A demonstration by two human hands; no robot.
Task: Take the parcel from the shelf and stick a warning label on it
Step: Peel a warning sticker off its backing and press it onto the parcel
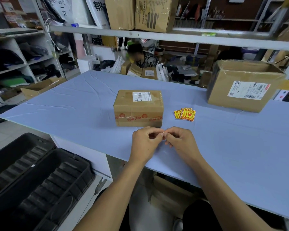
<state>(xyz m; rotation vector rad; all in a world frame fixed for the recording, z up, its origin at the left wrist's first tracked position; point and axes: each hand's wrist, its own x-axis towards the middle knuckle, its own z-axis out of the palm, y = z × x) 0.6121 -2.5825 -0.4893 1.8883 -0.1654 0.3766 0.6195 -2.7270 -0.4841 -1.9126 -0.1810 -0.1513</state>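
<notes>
A small brown cardboard parcel (pixel 138 108) with a white shipping label and red printed tape lies in the middle of the blue table (pixel 73 104). To its right is a small pile of red and yellow warning labels (pixel 185 114). Just in front of the parcel, my left hand (pixel 145 142) and my right hand (pixel 180 140) meet fingertip to fingertip. Together they pinch a small thin piece (pixel 163 132) that looks like a label, with only its pale edge showing. Neither hand touches the parcel.
A larger taped carton (pixel 240 87) stands at the table's back right. A black plastic tray (pixel 37 180) sits low on the left. Shelves with boxes run overhead and along the left. A person sits behind the table among parcels.
</notes>
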